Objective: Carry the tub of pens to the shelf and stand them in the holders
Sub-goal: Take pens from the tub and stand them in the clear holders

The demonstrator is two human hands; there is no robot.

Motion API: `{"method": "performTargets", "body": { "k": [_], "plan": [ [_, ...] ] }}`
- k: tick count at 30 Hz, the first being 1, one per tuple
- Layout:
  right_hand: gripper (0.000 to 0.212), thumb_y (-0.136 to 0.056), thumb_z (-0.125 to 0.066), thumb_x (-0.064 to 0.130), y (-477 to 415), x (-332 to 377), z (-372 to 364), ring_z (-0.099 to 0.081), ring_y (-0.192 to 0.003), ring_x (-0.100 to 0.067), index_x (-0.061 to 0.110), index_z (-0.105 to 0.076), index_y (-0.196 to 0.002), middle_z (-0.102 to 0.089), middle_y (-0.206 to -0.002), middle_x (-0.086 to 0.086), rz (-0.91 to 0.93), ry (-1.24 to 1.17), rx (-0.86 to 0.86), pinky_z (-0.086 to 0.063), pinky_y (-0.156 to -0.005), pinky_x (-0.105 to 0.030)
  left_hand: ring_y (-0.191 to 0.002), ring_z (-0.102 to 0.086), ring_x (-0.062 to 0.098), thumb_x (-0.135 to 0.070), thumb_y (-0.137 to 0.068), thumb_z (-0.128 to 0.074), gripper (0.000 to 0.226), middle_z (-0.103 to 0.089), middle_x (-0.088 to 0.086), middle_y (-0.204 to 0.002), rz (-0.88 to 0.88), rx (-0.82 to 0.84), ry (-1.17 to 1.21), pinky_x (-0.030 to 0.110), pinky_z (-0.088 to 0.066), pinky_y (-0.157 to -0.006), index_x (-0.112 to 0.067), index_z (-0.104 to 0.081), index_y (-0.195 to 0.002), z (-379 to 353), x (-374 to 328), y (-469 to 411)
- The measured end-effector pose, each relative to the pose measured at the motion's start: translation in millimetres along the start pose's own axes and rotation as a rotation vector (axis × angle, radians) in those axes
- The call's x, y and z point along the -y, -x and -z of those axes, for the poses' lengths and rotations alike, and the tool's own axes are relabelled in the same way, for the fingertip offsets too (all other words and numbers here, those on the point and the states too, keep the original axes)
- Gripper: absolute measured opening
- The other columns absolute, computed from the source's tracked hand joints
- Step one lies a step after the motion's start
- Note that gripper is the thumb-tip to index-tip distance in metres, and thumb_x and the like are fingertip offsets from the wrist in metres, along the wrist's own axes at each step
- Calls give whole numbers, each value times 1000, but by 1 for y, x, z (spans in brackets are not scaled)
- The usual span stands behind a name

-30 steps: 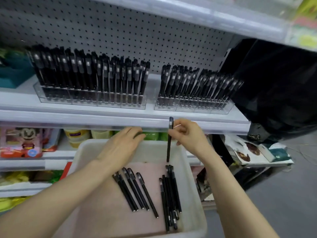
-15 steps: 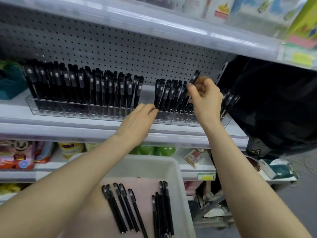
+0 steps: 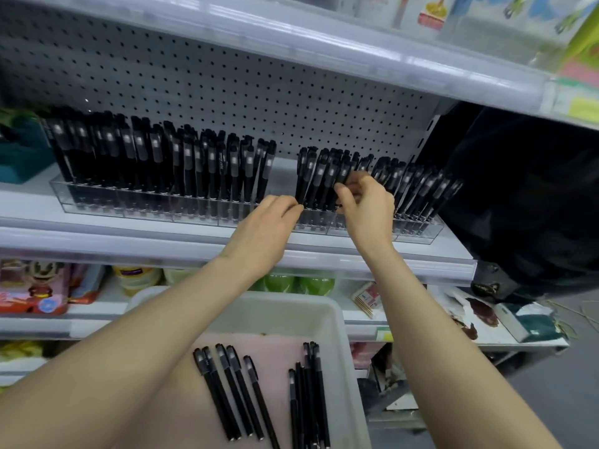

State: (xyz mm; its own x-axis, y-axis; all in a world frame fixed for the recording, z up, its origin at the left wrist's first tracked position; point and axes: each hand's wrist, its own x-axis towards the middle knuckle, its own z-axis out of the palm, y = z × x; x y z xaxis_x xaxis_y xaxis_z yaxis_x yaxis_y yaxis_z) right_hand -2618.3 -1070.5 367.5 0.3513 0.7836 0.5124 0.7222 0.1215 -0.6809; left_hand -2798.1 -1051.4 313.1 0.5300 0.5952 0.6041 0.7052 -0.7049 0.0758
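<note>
A white tub (image 3: pixel 337 322) sits low in view with several black pens (image 3: pixel 233 390) lying on its pink floor, and more pens (image 3: pixel 309 393) along its right wall. On the shelf (image 3: pixel 162 244) stand two clear holders, the left holder (image 3: pixel 146 207) and the right holder (image 3: pixel 421 230), both packed with upright black pens. My right hand (image 3: pixel 368 207) pinches a pen (image 3: pixel 342 176) standing among those in the right holder. My left hand (image 3: pixel 269 226) reaches with nearly straight fingers and touches the pens at that holder's left end.
A pegboard back panel (image 3: pixel 227 92) rises behind the holders, and an upper shelf (image 3: pixel 356 50) overhangs them. Packaged goods (image 3: pixel 35 286) and green items (image 3: pixel 298 283) fill the lower shelf. A black bag (image 3: pixel 525 202) hangs to the right.
My right hand has brought the pen down among the pens in the right holder. My left hand has slid right to that holder's left end.
</note>
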Motion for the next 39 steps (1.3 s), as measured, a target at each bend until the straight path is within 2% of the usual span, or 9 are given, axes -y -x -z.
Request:
{"method": "performTargets", "body": {
  "k": [4,7,10,13,17,22,27,31,39],
  "plan": [
    [21,-93,-63,29,5,4,-1,-68,-80,-17,13,-66,-106,-69,-85,5,-40,-9,-14,-57,-79,-43,-115,-46,26,15,-69,-71,73,-50,11,-133,-14,38,-26,37,-56,-80,-1,-49,-137,4,0,9],
    [22,-93,-64,25,17,7,3,-64,-80,-8,13,-65,-111,-64,-82,11,-56,-22,-53,-56,-79,-30,-121,-45,26,14,-72,-69,74,-47,9,-139,-27,53,-21,37,-54,-86,-6,-47,-140,12,2,29],
    [15,-92,-65,24,42,8,5,-60,-76,0,17,-65,-105,-62,-81,16,-77,-50,-101,-48,-70,-13,-116,-51,27,9,-78,-68,58,-56,10,-129,-41,64,18,41,-56,-81,-6,-55,-133,22,11,60],
    [4,-91,-66,24,81,5,-7,-59,-73,-1,20,-66,-91,-64,-77,15,-83,-41,-46,-48,-70,-20,-107,-58,29,-2,-85,-67,41,-62,11,-121,-57,87,31,42,-56,-80,-6,-62,-126,25,24,100],
    [7,-89,-68,22,142,-1,-36,-58,-65,1,21,-66,-83,-63,-70,14,-6,50,230,-41,-61,-11,-116,-56,26,-11,-87,-66,46,-59,8,-130,13,155,-21,40,-52,-91,-14,-59,-133,18,40,148],
    [3,-86,-69,22,197,-12,-74,-62,-73,-16,24,-66,-86,-64,-77,9,130,264,678,-51,-72,-32,-126,-46,28,-13,-89,-65,64,-47,9,-141,141,256,-63,41,-41,-102,-16,-39,-147,1,49,168],
    [23,-89,-66,33,228,-6,-92,-60,-90,-27,23,-66,-110,-60,-101,-3,358,310,961,-50,-80,-38,-121,-46,28,-8,-86,-66,66,-52,9,-134,152,239,-34,38,-36,-104,-14,-41,-146,-4,49,168],
    [28,-87,-65,41,230,-4,-98,-60,-92,-32,20,-63,-106,-58,-103,-5,320,404,955,-51,-79,-41,-116,-48,29,-2,-80,-70,68,-55,10,-128,146,213,-5,38,-36,-103,-11,-45,-143,-7,50,170],
    [11,-87,-61,22,211,-25,-74,-61,-92,-31,15,-69,-90,-62,-105,-6,67,583,823,-43,-71,-30,-106,-54,32,1,-72,-75,68,-60,12,-118,116,180,-24,40,-42,-96,-7,-52,-136,-8,50,168]
  ]
}}
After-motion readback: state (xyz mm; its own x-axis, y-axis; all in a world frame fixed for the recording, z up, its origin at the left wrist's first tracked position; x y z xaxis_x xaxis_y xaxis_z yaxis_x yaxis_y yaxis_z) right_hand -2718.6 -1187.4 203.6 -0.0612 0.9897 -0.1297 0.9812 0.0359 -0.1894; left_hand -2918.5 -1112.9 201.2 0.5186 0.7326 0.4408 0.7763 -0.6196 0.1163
